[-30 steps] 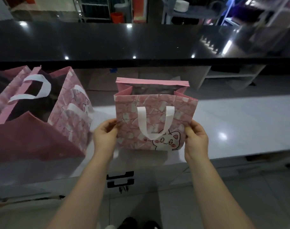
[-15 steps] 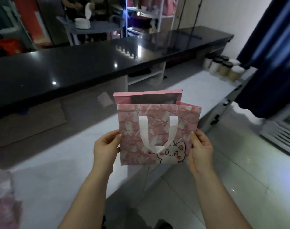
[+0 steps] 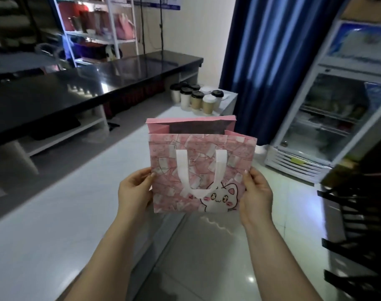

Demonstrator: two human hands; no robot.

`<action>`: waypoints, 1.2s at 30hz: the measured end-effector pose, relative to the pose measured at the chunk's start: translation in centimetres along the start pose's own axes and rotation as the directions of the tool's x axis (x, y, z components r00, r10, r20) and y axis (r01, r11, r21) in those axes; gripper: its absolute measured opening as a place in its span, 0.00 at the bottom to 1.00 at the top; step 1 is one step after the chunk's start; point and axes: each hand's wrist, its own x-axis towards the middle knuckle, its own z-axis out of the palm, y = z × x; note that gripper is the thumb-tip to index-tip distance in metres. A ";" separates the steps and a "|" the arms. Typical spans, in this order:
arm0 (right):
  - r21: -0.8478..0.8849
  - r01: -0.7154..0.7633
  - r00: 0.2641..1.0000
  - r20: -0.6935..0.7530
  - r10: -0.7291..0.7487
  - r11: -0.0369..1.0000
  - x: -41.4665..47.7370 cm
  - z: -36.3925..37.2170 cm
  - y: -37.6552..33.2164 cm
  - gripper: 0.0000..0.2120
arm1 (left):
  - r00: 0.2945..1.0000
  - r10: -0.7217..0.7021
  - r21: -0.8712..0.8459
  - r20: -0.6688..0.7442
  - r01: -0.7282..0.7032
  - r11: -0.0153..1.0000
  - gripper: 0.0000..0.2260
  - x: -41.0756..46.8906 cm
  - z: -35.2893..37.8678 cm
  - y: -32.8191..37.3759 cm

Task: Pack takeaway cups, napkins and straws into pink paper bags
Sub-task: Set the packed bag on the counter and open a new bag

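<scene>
Together, left hand (image 3: 134,192) and right hand (image 3: 256,196) pinch one pink bag (image 3: 202,153) by its sides; about seven cups (image 3: 197,99) beyond.

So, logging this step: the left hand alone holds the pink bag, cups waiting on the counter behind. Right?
No: the head view shows the left hand and right hand both holding the pink bag by its sides. The cups do wait on the counter behind.
</scene>
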 end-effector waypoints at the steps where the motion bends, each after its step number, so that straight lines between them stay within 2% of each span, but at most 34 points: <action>1: 0.002 0.000 1.000 -0.018 0.000 1.000 1.9 -1.0 -0.7 0.09 | 1.000 -0.017 -0.012 0.019 0.017 1.000 0.05 0.7 2.2 -0.5; 9: -0.022 -0.031 0.988 -0.153 0.027 0.999 13.6 -6.1 -1.5 0.07 | 0.986 -0.120 0.063 0.113 0.114 0.992 0.07 7.0 14.4 -5.0; 12: -0.016 -0.043 0.981 -0.192 0.039 0.999 17.9 -5.7 -1.3 0.08 | 0.986 -0.120 0.093 0.115 0.109 0.990 0.06 10.3 17.3 -5.9; 16: -0.028 -0.003 0.979 -0.206 -0.003 1.000 24.5 -3.0 -0.6 0.06 | 0.989 -0.098 0.021 0.112 0.096 0.995 0.06 16.3 20.5 -6.3; 20: -0.041 0.005 0.985 -0.172 -0.012 0.999 30.7 1.9 1.0 0.11 | 0.990 -0.121 -0.011 0.068 0.122 0.992 0.05 24.8 22.5 -6.6; 25: -0.078 -0.024 0.991 -0.134 0.014 0.997 39.3 10.2 3.4 0.05 | 0.996 -0.086 0.007 0.010 0.086 0.996 0.07 36.6 23.7 -4.4; 30: -0.072 -0.052 0.999 0.012 0.053 0.996 46.4 18.0 5.9 0.09 | 0.995 -0.030 -0.013 -0.100 0.029 0.999 0.09 46.6 22.9 -2.6; 36: -0.136 -0.116 0.966 0.216 0.144 0.984 51.4 24.9 9.5 0.08 | 0.953 -0.002 -0.014 -0.303 -0.002 1.000 0.09 51.3 19.7 -3.6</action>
